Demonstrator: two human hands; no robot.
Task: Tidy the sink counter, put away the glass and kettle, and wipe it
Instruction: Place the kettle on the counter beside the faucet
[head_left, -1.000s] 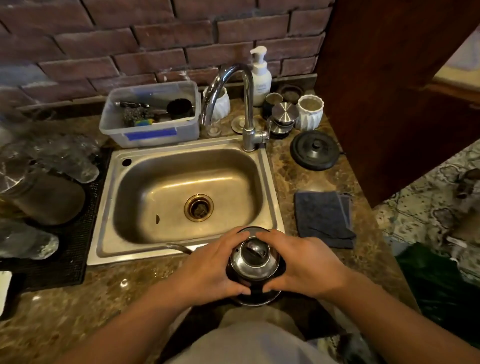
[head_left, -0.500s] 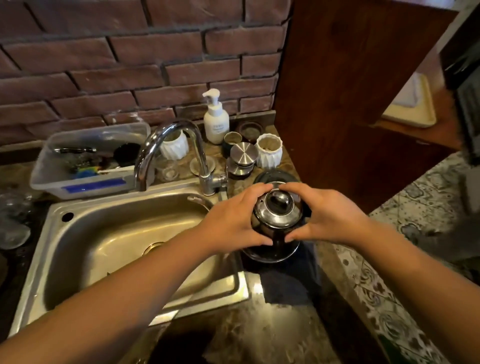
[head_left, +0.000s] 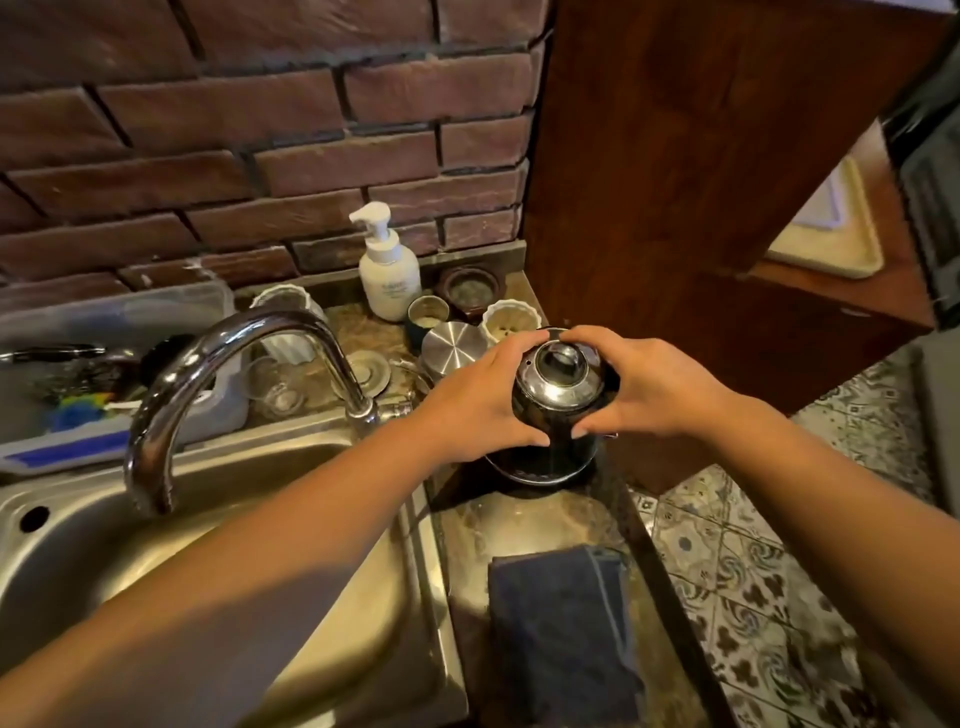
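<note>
The kettle (head_left: 558, 387) stands upright between the two hands, its lid facing up. The left hand (head_left: 480, 400) wraps its left side and the right hand (head_left: 652, 387) its right, fingers curled and pressed against the metal. Directly beneath it sits the round black base (head_left: 540, 470), so setting it down looks like a straight drop. Both hands are equally near. A folded cloth (head_left: 563, 623) lies nearer the body, below the hands.

I see a red brick wall (head_left: 291, 156) at the back. Next to it stands a dark brown wood panel (head_left: 675, 156). The floor (head_left: 753, 597) has tiles with swirly patterns.
</note>
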